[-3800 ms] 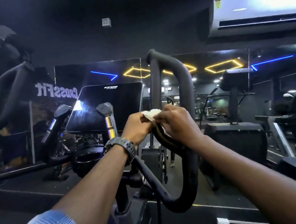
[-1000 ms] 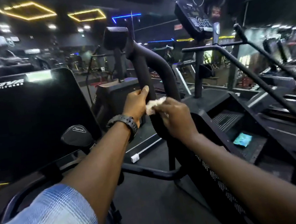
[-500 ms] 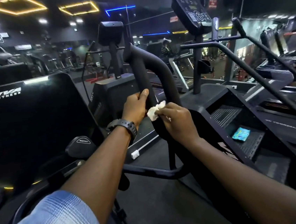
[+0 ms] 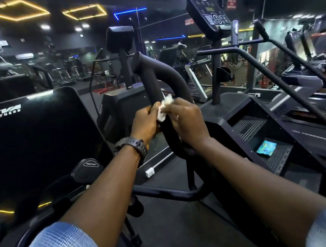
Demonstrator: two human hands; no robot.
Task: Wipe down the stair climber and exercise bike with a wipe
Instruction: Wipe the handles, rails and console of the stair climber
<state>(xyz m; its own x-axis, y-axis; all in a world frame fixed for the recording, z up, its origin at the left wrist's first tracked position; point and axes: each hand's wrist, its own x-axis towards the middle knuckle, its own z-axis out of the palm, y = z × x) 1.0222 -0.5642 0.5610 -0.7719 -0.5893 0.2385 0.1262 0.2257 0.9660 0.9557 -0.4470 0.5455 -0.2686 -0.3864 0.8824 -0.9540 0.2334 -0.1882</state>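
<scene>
The exercise bike's black looped handlebar [image 4: 153, 80] rises in the middle of the view. A crumpled white wipe [image 4: 164, 108] sits against the bar between my two hands. My left hand [image 4: 145, 123], with a black watch on the wrist, curls round the bar and touches the wipe with the thumb. My right hand [image 4: 187, 118] pinches the wipe from the right and wraps the bar. The bike's dark screen [image 4: 28, 137] marked VIVA FITNESS stands to the left. The stair climber [image 4: 263, 125] with its console [image 4: 210, 15] stands to the right.
A teal wipe packet [image 4: 266, 148] lies on a stair climber step. Black rails [image 4: 294, 81] slope down on the right. A resistance knob [image 4: 90, 168] sits below the screen. A white socket [image 4: 150, 172] is on the floor. Mirrors and treadmills fill the background.
Over the last second both hands stayed on the handlebar. My left thumb has closed in on the wipe and the hands have drawn together. Earlier the camera turned right, away from the mirror.
</scene>
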